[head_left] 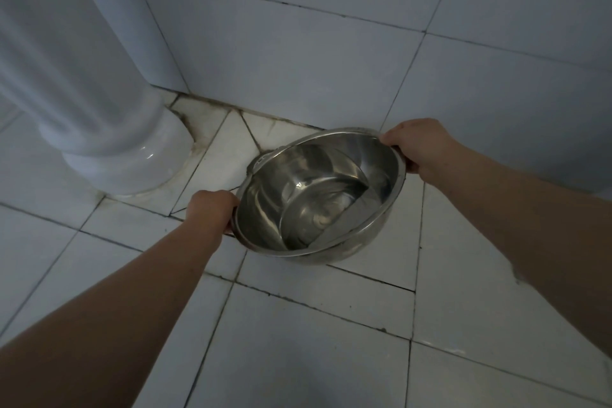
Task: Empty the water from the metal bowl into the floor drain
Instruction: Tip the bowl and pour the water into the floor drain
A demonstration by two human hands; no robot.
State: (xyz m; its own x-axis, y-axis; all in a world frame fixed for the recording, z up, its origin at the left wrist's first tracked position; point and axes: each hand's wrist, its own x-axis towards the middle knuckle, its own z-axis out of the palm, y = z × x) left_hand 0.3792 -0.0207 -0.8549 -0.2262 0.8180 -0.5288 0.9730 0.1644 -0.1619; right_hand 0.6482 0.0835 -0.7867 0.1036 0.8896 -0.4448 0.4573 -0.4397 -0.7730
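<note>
A shiny metal bowl (pixel 319 192) is held above the tiled floor, tilted so that its far left rim dips down. A shallow pool of water lies in its bottom. My left hand (pixel 210 210) grips the near left rim. My right hand (pixel 420 147) grips the far right rim, thumb on the edge. A small metal piece (pixel 261 160), perhaps part of the floor drain, peeks out just past the bowl's far left rim; most of it is hidden by the bowl.
A white ceramic pedestal (pixel 109 129) stands on the floor at the left. A white tiled wall (pixel 331 60) rises right behind the bowl. Stained floor tiles (pixel 212 139) with dark grout fill the corner; cleaner floor tiles (pixel 298 341) spread toward me.
</note>
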